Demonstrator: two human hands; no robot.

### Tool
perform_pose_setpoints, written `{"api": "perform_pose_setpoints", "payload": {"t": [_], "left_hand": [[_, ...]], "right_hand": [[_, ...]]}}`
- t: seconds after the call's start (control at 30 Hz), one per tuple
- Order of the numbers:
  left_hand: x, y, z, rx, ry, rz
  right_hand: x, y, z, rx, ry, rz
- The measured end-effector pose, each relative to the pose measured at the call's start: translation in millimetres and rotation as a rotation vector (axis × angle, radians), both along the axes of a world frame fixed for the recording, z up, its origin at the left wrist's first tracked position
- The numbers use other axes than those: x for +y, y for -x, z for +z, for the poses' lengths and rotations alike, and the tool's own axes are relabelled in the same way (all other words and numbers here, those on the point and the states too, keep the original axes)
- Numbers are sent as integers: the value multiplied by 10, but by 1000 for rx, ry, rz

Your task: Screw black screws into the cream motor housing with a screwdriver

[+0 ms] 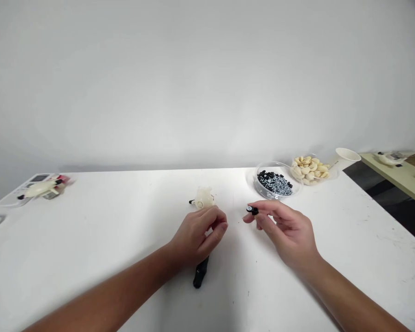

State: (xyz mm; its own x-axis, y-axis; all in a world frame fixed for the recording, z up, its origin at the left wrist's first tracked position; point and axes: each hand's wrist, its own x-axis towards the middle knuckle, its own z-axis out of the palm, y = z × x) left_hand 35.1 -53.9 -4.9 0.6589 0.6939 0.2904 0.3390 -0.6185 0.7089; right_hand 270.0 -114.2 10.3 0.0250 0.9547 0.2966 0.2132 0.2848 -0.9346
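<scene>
My left hand (199, 234) is curled over a cream plastic part (204, 198) at the middle of the white table (90, 240), its fingers closed on the part's near side. A black tool handle (200, 273) pokes out from under that hand toward me. My right hand (286, 230) hovers just to the right, pinching a small black wheel-like piece (252, 210) between thumb and fingertips.
A clear dish of black pieces and screws (275, 183) and a dish of cream parts (310, 168) stand at the back right, with a white cup (347, 155) beyond. A finished cream piece lies on a tray (41, 188) at the far left. A second bench (401, 175) stands to the right.
</scene>
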Motion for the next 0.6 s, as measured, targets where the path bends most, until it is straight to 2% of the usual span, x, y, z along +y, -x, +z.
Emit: {"api": "perform_pose_setpoints", "payload": {"t": [0.13,0.23,0.3,0.37,0.5,0.6], "left_hand": [[10,3,-2,-40,-171,-20],[59,10,-17,-91,-359,167],[117,11,-42,-83,-409,335],[181,7,-77,6,-325,436],[258,-5,-128,165,-27,499],[253,1,-108,189,51,547]], "right_hand": [[8,-15,5,76,77,-3],[41,-20,-25,171,153,30],[72,-19,-49,221,184,57],[105,-22,-70,263,212,77],[173,-42,-109,347,256,118],[219,-60,-142,410,283,168]]}}
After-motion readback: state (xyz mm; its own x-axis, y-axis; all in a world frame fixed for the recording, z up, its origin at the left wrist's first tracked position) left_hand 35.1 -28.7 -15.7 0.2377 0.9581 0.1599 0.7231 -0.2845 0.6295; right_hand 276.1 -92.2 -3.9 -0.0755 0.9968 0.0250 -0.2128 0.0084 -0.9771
